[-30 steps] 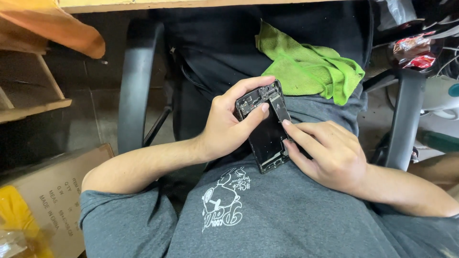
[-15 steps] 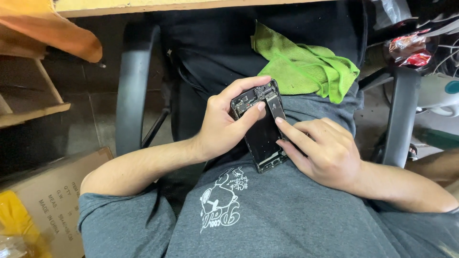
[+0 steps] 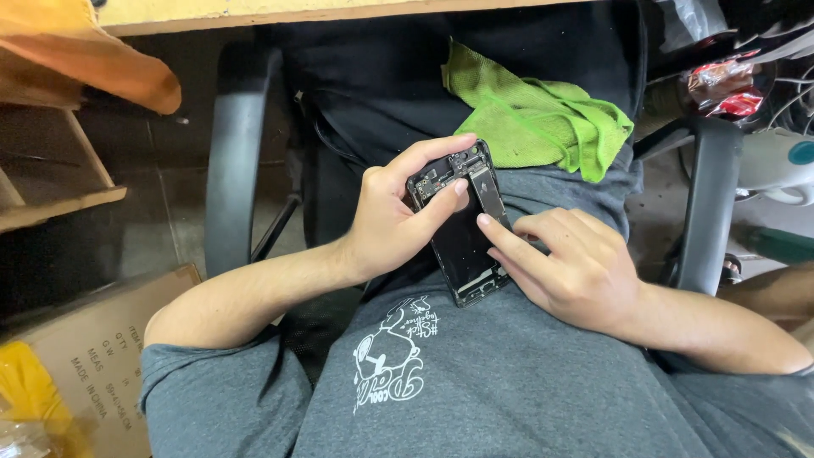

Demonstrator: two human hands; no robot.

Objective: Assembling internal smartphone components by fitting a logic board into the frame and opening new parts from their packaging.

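An opened black phone [image 3: 462, 231] with its inner parts showing lies tilted over my lap, its lower end resting on my grey shirt. My left hand [image 3: 392, 219] grips its upper half, the thumb pressed on the inside near the top. My right hand [image 3: 566, 265] holds the right edge, its index finger touching the inner face near the middle. A crumpled green cloth [image 3: 543, 119] lies on my thigh just beyond the phone.
I sit in a black chair with armrests on the left [image 3: 235, 161] and right [image 3: 705, 203]. A brown cardboard box [image 3: 93, 339] stands on the floor at lower left. A wooden desk edge [image 3: 339, 12] runs along the top. Red wrappers [image 3: 721, 89] lie at upper right.
The phone and both hands keep the same grip; my right index finger has slid slightly up along the phone's inner face. The view has shifted a little.
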